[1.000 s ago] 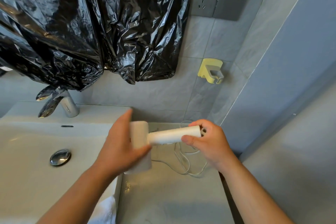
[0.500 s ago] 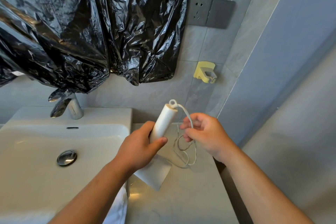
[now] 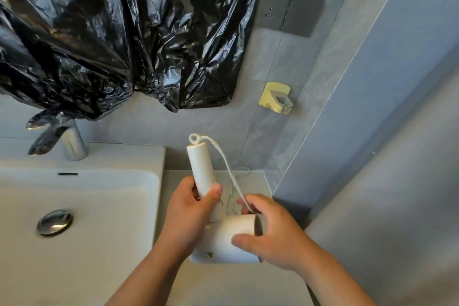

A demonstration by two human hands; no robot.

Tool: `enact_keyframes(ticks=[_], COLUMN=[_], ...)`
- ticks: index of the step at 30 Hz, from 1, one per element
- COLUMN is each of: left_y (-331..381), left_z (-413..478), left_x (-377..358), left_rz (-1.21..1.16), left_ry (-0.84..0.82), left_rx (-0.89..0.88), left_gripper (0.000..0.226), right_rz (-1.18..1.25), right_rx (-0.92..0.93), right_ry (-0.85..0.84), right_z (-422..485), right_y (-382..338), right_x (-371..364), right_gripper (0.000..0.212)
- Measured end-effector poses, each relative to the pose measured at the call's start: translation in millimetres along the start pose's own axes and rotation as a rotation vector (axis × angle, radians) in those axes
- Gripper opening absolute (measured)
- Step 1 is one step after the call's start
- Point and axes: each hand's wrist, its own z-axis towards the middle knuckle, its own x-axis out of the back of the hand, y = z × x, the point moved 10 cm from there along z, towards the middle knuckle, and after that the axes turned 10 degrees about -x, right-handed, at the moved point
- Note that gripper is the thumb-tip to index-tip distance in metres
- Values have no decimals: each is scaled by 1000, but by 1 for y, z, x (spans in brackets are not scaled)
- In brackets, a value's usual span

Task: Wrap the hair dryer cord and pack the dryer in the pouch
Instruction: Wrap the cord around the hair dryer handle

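Now, hair dryer [image 3: 218, 248] between hands, left hand [image 3: 188, 216] gripping its handle [image 3: 201, 169], right hand [image 3: 270, 233] pinching cord [image 3: 222, 159] beside it.

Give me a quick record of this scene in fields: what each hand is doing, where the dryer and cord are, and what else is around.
Left hand: grips the hair dryer by its handle, handle end pointing up
Right hand: holds the cord in its fingers, thumb on the barrel
Cord: runs from the handle end down to the right hand; slack lies on the counter
Wrapping: no turns round the handle yet
Pouch: not in view
Surroundings: sink and faucet at left, yellow holder on the wall
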Motion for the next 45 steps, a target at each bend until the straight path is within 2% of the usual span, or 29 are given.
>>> enact_keyframes(ticks=[3,6,9,13,15,17,19,21,23,26,30,33,35,38,43,45], left_y=[-26,-63,-86,-95,-88,-70,-44,-33,-34,-36,-37,-37,-39,-40,-33,-33], left_z=[-3,-11,-26,-37,-41,-49,-71,-99,-113,-113,-108,-106,-109,-116,-118,-113], left_x=[-3,2,0,-14,-14,-4,-10,-29,-41,-49,-62,-64,-66,-70,-67,-62], left_rz=[-46,-205,-287,-251,-123,142,521,813,1005,1279,1424,1382,1348,1295,1243,1197], left_ry=[69,204,248,162,148,210,202,103,-14,-119,-295,-311,-315,-312,-244,-185], left_rx=[14,67,74,-22,-171,-448,-850,-1187,-1317,-1316,-1253,-1218,-1233,-1275,-1285,-1241], left_gripper=[43,21,14,15,39,63,72,69,69,86,101,87,68,57,51,49], right_rz=[-169,-190,-122,44,144,207,255,243,207,188,95,119,225,413,752,892], right_rx=[6,81,193,308,374,415,425,439,439,407,428,441,454,478,457,462], right_ry=[-32,-14,76,202,232,219,191,171,120,19,23,-15,-41,-78,-246,-280], right_z=[8,14,10,4,1,4,5,-2,-13,-28,-42,-44,-42,-36,-23,-16], right_y=[23,45,58,80,88,98,108,115,119,118,100,92,92,95,104,108], right_x=[-15,-35,-49,-49,-42,-38,-37,-36,-37,-38,-35,-35,-32,-26,-28,-35], right_gripper=[87,108,97,81,79,81,82,84,85,84,84,76,69,61,83,83])
